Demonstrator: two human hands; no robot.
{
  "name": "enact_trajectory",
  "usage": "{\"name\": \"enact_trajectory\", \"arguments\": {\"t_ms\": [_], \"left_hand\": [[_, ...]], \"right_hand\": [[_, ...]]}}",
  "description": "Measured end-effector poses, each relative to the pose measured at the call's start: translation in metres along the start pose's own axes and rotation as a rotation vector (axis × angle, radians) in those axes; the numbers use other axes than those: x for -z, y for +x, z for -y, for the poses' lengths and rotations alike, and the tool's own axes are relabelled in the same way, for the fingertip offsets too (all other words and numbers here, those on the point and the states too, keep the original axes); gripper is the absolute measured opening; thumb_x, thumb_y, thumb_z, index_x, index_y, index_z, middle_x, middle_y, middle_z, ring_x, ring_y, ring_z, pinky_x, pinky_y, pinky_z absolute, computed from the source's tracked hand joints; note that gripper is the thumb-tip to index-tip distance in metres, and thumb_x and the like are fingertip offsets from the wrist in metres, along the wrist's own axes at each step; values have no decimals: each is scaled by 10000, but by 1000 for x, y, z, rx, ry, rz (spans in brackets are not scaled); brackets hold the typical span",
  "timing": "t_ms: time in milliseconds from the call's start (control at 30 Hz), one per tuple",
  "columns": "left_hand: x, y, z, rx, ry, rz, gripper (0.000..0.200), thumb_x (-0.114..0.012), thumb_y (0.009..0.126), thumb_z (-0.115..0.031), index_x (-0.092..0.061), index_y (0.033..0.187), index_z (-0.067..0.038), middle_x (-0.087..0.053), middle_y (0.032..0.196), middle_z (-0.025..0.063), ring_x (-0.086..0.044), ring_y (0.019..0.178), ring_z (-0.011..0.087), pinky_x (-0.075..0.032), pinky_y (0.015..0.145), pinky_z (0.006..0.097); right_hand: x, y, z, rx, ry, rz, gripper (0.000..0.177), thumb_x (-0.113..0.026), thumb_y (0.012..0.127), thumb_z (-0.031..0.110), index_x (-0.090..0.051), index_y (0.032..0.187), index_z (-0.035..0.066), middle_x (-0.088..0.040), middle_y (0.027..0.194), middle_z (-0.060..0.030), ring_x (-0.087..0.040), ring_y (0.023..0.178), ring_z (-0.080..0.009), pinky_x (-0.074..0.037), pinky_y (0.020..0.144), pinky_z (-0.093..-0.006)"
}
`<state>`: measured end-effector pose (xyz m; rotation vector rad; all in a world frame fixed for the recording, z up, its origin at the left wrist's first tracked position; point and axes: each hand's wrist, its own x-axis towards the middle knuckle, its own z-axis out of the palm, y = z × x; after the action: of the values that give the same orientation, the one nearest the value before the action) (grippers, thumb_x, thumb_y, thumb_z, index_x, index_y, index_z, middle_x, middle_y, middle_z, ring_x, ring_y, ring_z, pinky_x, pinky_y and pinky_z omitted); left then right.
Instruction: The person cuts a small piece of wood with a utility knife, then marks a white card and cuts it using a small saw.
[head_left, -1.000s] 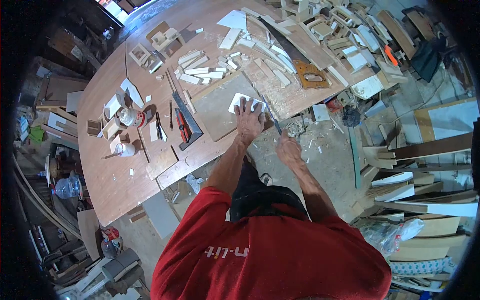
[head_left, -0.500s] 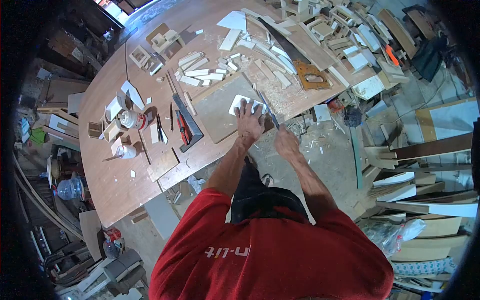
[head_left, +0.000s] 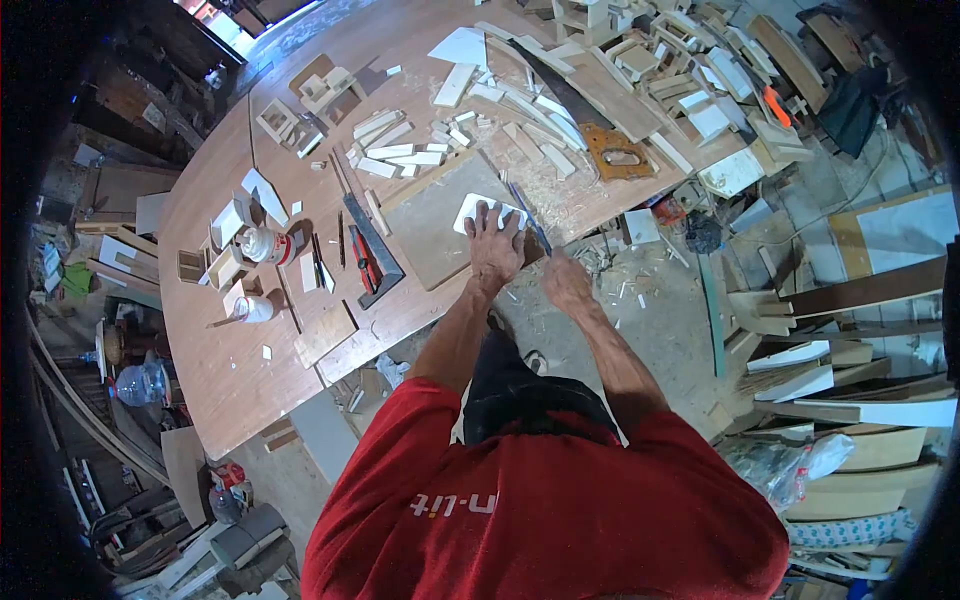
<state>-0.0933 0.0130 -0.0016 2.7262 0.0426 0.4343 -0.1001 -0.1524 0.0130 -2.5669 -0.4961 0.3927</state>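
My left hand (head_left: 494,245) lies with spread fingers on a small white board (head_left: 466,212), pressing it against a flat wooden panel (head_left: 430,225) at the table's near edge. My right hand (head_left: 568,281) is closed around the near end of a long, thin, bluish metal tool (head_left: 527,208). This tool runs along the right edge of the white board, beside my left fingertips, and its far end points away from me. The handle is hidden inside my fist.
Behind the panel lie cut wood strips (head_left: 400,152) and a handsaw (head_left: 612,155). To the left are a metal square (head_left: 368,245), a red-and-black utility knife (head_left: 365,268), a glue bottle (head_left: 265,243) and a white jar (head_left: 254,308). Wooden pieces crowd the right side.
My right hand and the thin metal tool have moved slightly forward along the white board's edge. My left hand stays on the board. The whole view has shifted a little.
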Motion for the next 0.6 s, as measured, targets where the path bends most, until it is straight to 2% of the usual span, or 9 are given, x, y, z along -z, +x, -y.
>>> {"name": "enact_trajectory", "arguments": {"t_ms": [67, 133, 167, 233, 333, 433, 467, 533, 600], "left_hand": [[0, 3, 1, 16, -1, 1, 383, -601, 780, -240, -602, 1147, -131, -432, 1283, 163, -290, 1277, 426, -222, 1007, 632], [-2, -1, 2, 2, -30, -23, 386, -593, 788, -252, -598, 1153, -127, -430, 1289, 164, -288, 1280, 431, -215, 1009, 640], [-3, -3, 2, 3, -31, -18, 386, -593, 788, -252, -598, 1153, -127, -430, 1289, 164, -288, 1280, 431, -215, 1009, 640], [-2, 0, 1, 9, -14, -11, 393, -583, 791, -253, -593, 1161, -120, -423, 1300, 170, -287, 1279, 437, -213, 1010, 643], [-1, 0, 1, 20, -10, 7, 398, -575, 796, -251, -588, 1170, -116, -412, 1315, 170, -285, 1282, 438, -211, 1018, 635], [2, -1, 1, -10, 33, 10, 396, -580, 802, -245, -584, 1179, -121, -426, 1293, 181, -316, 1260, 435, -241, 998, 626], [1, -1, 1, -3, 32, 10, 396, -580, 802, -245, -584, 1179, -121, -426, 1293, 181, -316, 1260, 435, -241, 998, 626], [-3, -2, 2, 6, 15, 12, 411, -590, 784, -248, -587, 1174, -120, -410, 1320, 169, -282, 1286, 436, -208, 1020, 636], [-4, -1, 1, 5, -5, -4, 412, -593, 777, -239, -589, 1171, -120, -411, 1318, 170, -281, 1286, 437, -207, 1018, 640]], "right_hand": [[13, -19, 8, 14, 61, -40, 324, -460, 830, 102, -468, 1066, -120, -618, 820, -284, -629, 792, -411, -481, 706, -487], [29, -35, 18, -114, 122, 41, 328, -468, 838, 132, -470, 1050, -119, -614, 808, -282, -622, 796, -423, -475, 709, -496], [8, -23, 4, -118, 123, 44, 328, -468, 838, 132, -470, 1050, -119, -614, 808, -282, -622, 796, -423, -475, 709, -496], [-43, 16, -30, -46, 181, -61, 293, -500, 841, 165, -496, 1074, -12, -603, 731, -253, -611, 719, -434, -474, 640, -504], [-3, 6, 6, -78, 55, -53, 303, -514, 836, 156, -489, 1077, -26, -607, 761, -278, -617, 745, -434, -467, 651, -518], [0, -29, 1, -113, 94, -60, 271, -503, 846, 162, -487, 1028, -38, -607, 744, -273, -619, 742, -437, -471, 651, -519], [2, -29, 1, -111, 91, -54, 271, -503, 846, 162, -487, 1028, -38, -607, 744, -273, -619, 742, -437, -471, 651, -519], [8, -23, 3, -134, 103, 30, 328, -470, 837, 152, -459, 1087, -60, -607, 873, -302, -606, 843, -446, -456, 742, -530], [8, 3, 11, -134, 78, 40, 323, -460, 839, 145, -459, 1087, -62, -606, 876, -305, -606, 847, -444, -456, 741, -528]]}}
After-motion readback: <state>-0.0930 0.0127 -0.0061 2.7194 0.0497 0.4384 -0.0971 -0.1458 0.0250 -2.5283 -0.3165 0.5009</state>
